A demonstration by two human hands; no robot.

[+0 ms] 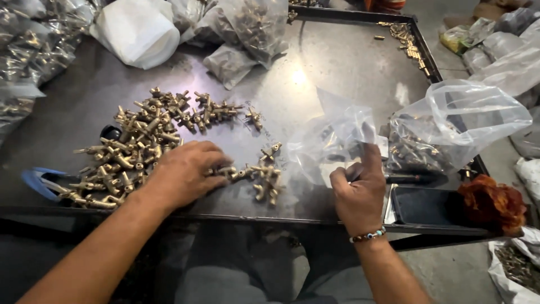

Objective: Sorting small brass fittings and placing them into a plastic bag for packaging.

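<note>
So the person is at a dark metal table (337, 62) with a raised rim, and there's a big scatter of small brass fittings (140, 141) spread over the left half of it, roughly from 9 o'clock up to 11 o'clock of the table's middle.

The left hand (183, 171) lies palm down on the table at about 7 o'clock, fingers loosely curled over a little cluster of fittings (261, 174) that trails off to its 3 o'clock side. The fingertips touch the nearest pieces, but I can't tell if it's actually pinching one or just raking them.

The right hand (357, 194) is at about 5 o'clock, gripping the edge of an empty-looking clear plastic bag (334, 135). The forefinger sticks up against the plastic and the other fingers are folded in around it. The bag stands crumpled just above the hand, a bit apart from the small cluster.

At 3 o'clock of that bag sits a second clear bag (455, 121), mouth open and puffed up, with more brass fittings piled in its bottom. A blue-handled tool (39, 181) pokes out from under the pile at the far left. Up at 12 o'clock there are more filled bags (247, 34) and a white bundle (138, 31). A reddish rag (492, 202) sits at the right front corner, next to a dark tray (424, 205).
</note>
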